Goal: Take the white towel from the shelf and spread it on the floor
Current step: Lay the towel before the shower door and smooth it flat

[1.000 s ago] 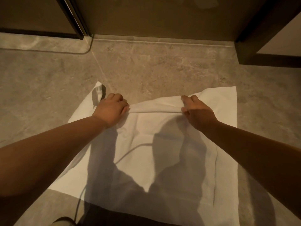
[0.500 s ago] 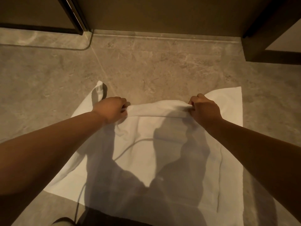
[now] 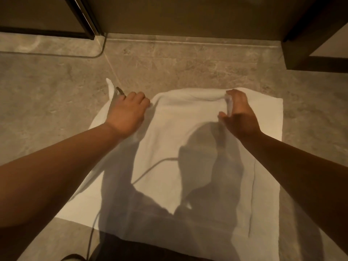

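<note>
White rectangular terry towel [image 3: 178, 138], doubled over on grey marbled stone floor [image 3: 56, 91], near a dark wall base [image 3: 188, 25]. Risk, as judged: an uneven pull or one slipped grip would drop the upper layer crooked, leaving creases and the far-left corner turned up. Upper layer's far edge runs between left hand [image 3: 128, 112], fingers curled onto its left end, and right hand [image 3: 241, 115], thumb and fingers pinching its right end.

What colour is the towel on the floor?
Plain white, no pattern; the head view shows the towel best.
</note>
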The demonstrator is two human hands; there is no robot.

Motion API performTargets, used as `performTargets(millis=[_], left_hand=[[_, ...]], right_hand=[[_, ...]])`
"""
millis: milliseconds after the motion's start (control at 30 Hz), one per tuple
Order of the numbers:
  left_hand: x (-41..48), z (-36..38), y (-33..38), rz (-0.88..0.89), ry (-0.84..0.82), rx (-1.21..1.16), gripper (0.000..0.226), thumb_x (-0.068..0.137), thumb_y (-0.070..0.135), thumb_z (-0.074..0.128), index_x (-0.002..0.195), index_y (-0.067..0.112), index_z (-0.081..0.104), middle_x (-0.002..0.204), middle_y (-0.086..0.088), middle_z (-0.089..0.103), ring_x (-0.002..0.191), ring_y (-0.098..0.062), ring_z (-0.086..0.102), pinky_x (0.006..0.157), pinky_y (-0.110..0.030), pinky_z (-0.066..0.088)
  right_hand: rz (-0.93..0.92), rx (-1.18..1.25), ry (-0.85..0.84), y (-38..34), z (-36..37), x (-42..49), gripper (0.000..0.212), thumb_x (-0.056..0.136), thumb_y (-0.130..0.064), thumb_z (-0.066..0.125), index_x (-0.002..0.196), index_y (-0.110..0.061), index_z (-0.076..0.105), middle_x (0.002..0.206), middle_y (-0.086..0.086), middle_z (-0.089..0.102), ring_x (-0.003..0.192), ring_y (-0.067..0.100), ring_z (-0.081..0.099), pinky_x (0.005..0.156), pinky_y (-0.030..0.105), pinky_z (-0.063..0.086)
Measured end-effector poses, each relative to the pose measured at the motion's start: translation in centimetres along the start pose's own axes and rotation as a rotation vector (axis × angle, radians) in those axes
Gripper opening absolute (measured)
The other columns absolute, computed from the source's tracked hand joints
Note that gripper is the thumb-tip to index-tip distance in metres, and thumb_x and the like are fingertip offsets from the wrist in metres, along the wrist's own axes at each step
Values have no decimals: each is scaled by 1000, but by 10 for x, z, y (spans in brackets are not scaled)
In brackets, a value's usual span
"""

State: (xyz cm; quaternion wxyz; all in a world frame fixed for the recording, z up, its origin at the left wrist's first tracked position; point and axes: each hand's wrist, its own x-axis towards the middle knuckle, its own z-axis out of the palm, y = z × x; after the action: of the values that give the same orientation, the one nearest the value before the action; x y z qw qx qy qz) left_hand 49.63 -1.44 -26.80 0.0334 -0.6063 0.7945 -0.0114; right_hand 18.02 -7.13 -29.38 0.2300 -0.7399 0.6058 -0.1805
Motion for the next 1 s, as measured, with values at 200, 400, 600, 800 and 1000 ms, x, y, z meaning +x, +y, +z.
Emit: performTargets(millis=[200,400,600,800,1000], left_hand=[[-16,24,17,55,-163,270,67,97,32,24,148,9,-13,159,-13,-9,145,-32,-8,114,-55,0],[-33,41,39,117,-452,96,83,89,67,15,144,19,-25,154,-9,-27,142,-28,-24,116,-47,-9],[-34,49,43,85,-459,121,94,81,77,17,136,23,-36,153,-9,-30,142,-30,-22,114,-56,-3],[-31,51,52,53,-476,101,92,80,79,15,135,27,-36,151,-9,-34,141,-33,-24,112,-60,1],[-15,52,64,51,-484,83,94,78,81,16,135,27,-36,150,-11,-35,141,-34,-24,111,-60,1]], right_hand=[[19,-354,-272,2,15,-20,88,82,-48,63,149,-12,18,156,19,12,143,37,12,112,57,21],[195,-423,-331,-9,35,-74,112,71,-81,43,146,-25,-18,155,10,-25,141,37,-21,105,69,7],[263,-404,-523,0,42,-86,120,67,-83,46,141,-27,-30,151,10,-34,138,39,-27,103,73,4],[226,-412,-579,9,27,-65,122,65,-82,51,143,-30,-28,151,7,-34,138,37,-29,103,73,4],[207,-420,-615,28,11,-43,122,62,-82,54,142,-36,-25,152,2,-35,138,33,-29,103,75,5]])
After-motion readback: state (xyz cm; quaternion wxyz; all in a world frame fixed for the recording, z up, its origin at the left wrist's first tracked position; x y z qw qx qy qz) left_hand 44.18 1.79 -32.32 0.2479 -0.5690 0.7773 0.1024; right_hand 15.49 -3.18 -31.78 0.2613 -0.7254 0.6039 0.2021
